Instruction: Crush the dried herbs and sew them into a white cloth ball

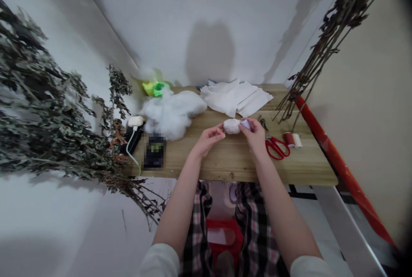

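Note:
My right hand (254,133) is closed on a pale lilac thread spool (245,124), held between thumb and fingers above the wooden table (225,161). Touching the spool on its left is a small, lumpy white bundle (231,126). My left hand (210,138) is at the bundle's left side, thumb and fingers curled close together; whether it pinches a thread or part of the bundle is too small to tell. Red-handled scissors (277,148) lie just right of my right hand.
White stuffing (174,112) and a yellow-green bag (156,88) sit at the back left, white cloth pieces (236,97) at the back. A dark phone-like object (155,152) lies left. Red (289,140) and cream spools (296,140) are right. Dried branches (322,49) flank the table.

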A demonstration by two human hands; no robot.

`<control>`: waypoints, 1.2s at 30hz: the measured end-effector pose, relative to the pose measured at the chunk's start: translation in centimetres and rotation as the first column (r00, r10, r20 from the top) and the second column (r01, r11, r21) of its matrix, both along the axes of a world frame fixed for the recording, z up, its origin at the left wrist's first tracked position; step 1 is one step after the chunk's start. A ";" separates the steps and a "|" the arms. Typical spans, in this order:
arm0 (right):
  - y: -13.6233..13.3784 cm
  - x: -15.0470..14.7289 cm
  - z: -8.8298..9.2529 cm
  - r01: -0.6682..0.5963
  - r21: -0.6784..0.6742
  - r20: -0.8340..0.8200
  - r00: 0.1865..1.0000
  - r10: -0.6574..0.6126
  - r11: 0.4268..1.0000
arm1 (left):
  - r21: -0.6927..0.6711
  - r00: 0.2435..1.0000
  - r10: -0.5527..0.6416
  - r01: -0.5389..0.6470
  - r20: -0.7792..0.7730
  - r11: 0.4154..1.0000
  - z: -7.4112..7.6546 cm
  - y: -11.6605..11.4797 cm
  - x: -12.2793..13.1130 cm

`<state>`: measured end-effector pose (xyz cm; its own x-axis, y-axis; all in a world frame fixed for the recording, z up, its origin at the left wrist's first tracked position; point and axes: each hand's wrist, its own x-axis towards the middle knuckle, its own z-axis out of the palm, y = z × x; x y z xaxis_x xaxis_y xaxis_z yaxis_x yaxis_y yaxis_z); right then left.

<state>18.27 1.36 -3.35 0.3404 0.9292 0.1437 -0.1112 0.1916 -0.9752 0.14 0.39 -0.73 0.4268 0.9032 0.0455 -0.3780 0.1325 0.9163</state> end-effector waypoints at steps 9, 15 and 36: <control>0.0 0.0 0.0 0.010 0.037 0.085 0.996 -0.013 0.999 | -0.073 1.000 0.020 -0.021 -0.007 0.997 0.1 0.1 0.2; -0.6 -0.2 1.0 -0.001 0.089 0.204 0.979 -0.017 0.996 | -0.295 0.976 0.179 -0.136 0.122 0.946 -0.1 0.5 0.6; -2.7 -2.4 3.1 -0.260 0.248 0.560 0.825 0.081 0.933 | -0.334 0.984 0.180 -0.172 -0.008 0.927 -0.8 0.1 2.2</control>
<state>15.89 -1.38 -0.20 -0.0332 0.8444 0.5347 0.3480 0.5113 -0.7858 2.33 0.51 -1.50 0.2617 0.9288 -0.2623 -0.4432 0.3571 0.8222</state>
